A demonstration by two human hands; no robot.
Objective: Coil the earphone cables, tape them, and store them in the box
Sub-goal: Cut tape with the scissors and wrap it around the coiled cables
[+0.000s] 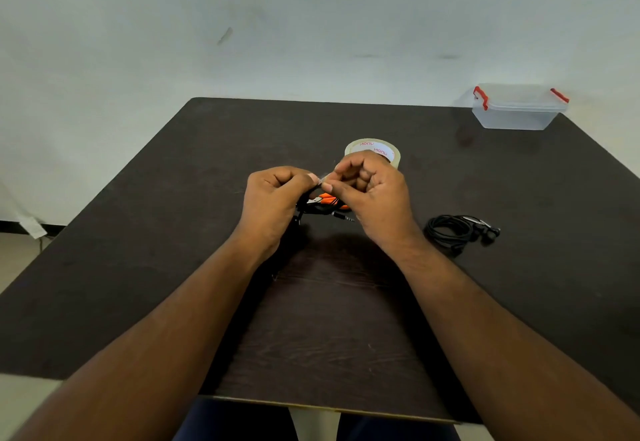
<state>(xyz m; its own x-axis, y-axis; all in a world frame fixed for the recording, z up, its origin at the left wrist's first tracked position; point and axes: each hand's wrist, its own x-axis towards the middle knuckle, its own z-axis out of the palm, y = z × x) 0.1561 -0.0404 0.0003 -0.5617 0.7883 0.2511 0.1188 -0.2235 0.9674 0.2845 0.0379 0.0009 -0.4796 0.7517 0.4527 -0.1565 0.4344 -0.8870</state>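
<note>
At the frame's centre a black earphone cable bundle (pixel 313 206) is hanging between both hands, its plug poking out lower right, with orange-handled scissors (pixel 330 200) lying just behind it. The left hand (pixel 273 198) is gripping the bundle with curled fingers, while the right hand (pixel 372 191) is pinching a small clear tape piece (pixel 322 177) at thumb and forefinger. A tape roll (pixel 375 150) is sitting just beyond the knuckles. A second coiled black earphone (pixel 459 231) is lying on the dark counter (pixel 173 233) at right, and a clear box (pixel 517 106) with red latches is standing upper right.
</note>
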